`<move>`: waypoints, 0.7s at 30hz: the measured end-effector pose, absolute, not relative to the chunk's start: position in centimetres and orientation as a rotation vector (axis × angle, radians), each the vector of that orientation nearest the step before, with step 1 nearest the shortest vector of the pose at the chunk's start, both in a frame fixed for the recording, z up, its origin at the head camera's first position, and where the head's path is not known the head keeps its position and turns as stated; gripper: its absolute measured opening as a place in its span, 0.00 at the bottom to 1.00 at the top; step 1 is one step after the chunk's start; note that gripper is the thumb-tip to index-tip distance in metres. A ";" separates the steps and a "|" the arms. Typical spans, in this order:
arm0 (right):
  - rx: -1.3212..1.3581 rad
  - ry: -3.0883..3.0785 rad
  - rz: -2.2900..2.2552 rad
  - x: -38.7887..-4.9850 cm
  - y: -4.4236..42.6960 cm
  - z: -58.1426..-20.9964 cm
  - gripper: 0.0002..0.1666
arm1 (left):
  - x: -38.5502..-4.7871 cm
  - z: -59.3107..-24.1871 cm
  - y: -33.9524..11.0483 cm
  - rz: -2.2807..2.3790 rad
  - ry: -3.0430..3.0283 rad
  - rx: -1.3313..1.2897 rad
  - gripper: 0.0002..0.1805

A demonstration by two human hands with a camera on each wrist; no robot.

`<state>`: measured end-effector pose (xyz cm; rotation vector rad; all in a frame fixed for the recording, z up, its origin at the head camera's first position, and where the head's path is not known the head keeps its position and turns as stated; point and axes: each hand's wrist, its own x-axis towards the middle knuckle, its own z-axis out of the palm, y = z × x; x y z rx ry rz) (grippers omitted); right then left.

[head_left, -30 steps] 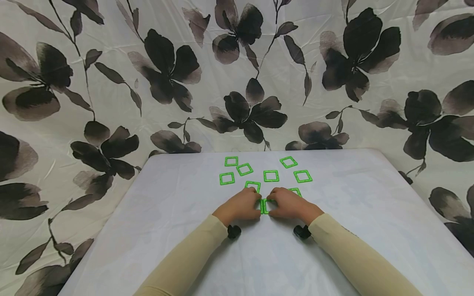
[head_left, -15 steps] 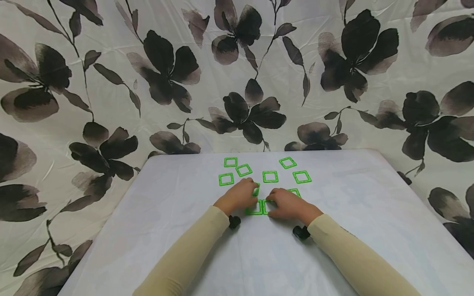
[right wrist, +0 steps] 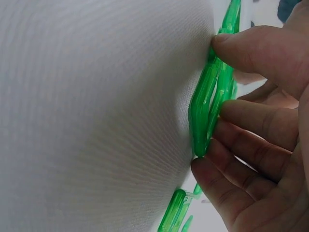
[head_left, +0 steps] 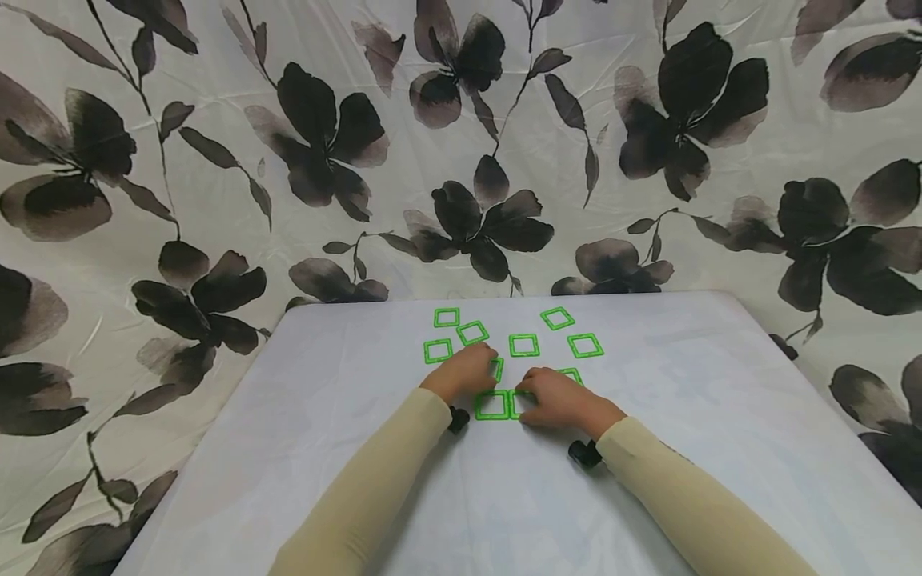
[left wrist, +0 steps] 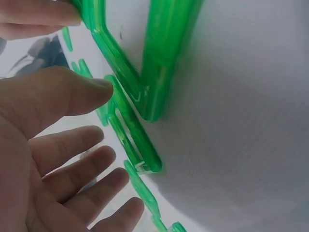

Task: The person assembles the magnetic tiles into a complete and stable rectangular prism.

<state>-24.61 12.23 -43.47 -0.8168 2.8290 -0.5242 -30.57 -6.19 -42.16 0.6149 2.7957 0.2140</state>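
Two green square plastic frames lie edge to edge on the white table; the left frame (head_left: 492, 417) is uncovered, the right frame (head_left: 512, 406) partly hidden. My right hand (head_left: 562, 398) holds the right one, thumb on one edge and fingertips on another, as the frame (right wrist: 202, 104) in the right wrist view shows. Just behind the pair, my left hand (head_left: 464, 372) reaches over another green frame (head_left: 499, 370). In the left wrist view its thumb is at a green frame (left wrist: 137, 133), perhaps touching, while the other fingers are spread and loosely bent.
Farther back lie several loose green frames, among them one (head_left: 524, 354) in the middle and one (head_left: 586, 355) to the right. Another frame (head_left: 571, 372) is partly behind the right hand. A floral cloth (head_left: 461, 144) hangs beyond the table's (head_left: 346, 448) far edge.
My left hand has left the left frame of the pair and moved back to the frame behind it. The right hand stays at the right frame. The view has shifted slightly.
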 end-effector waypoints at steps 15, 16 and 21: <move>-0.847 2.831 -0.527 -24.4 12.3 -43.1 0.27 | -31.6 -42.5 -6.2 0.233 2.747 0.664 0.31; -0.847 2.830 -0.527 -24.4 12.3 -43.1 0.27 | -31.5 -42.5 -6.2 0.238 2.741 0.669 0.30; -0.847 2.835 -0.532 -24.3 12.3 -43.2 0.27 | -31.5 -42.4 -6.1 0.215 2.735 0.673 0.29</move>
